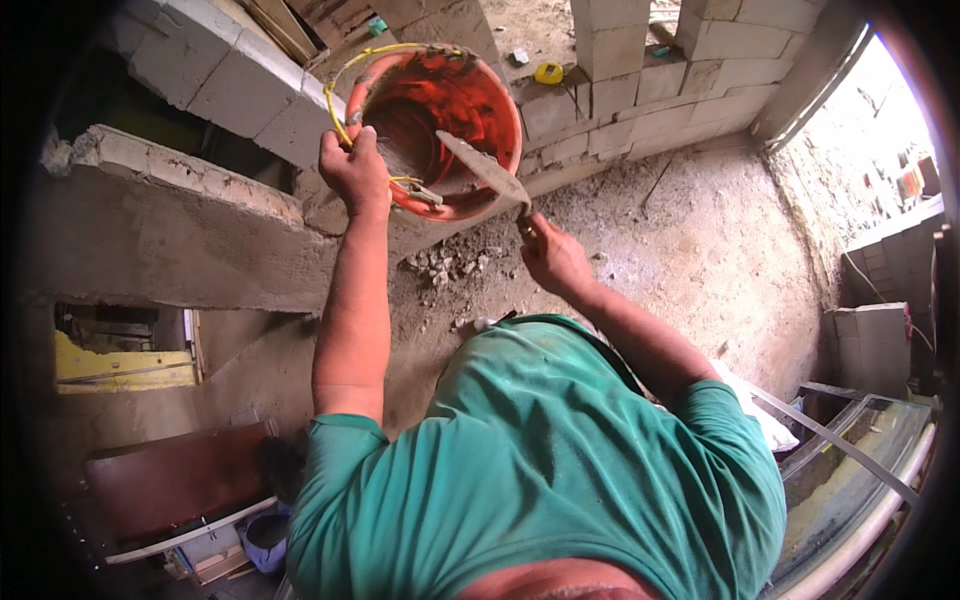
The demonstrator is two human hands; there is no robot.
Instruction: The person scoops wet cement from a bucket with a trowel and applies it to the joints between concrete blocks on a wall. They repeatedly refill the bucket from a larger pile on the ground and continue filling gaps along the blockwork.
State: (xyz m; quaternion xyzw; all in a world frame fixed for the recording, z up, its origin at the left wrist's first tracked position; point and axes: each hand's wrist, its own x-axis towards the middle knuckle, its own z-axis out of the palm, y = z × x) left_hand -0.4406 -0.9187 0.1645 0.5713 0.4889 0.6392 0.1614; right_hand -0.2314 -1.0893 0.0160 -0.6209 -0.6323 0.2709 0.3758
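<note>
An orange-red bucket (508, 110) with mortar smeared on its inner wall is tilted so that I look into it. My left hand (355, 170) is closed at its left rim, where the yellow handle (334, 108) runs; whether the fingers grip the rim, the handle or both is hidden. In my right hand (555, 258) is the grip of a trowel (487, 172). The trowel's mortar-coated blade points up and left, its tip inside the bucket's mouth and its heel over the right rim.
Pale block walls stand at the left (235, 85) and far right (690, 100). A yellow tape measure (548, 73) sits on a ledge beyond the bucket. Rubble (455, 268) lies on the dirt floor below it. A framed glass panel (860, 470) leans at the lower right.
</note>
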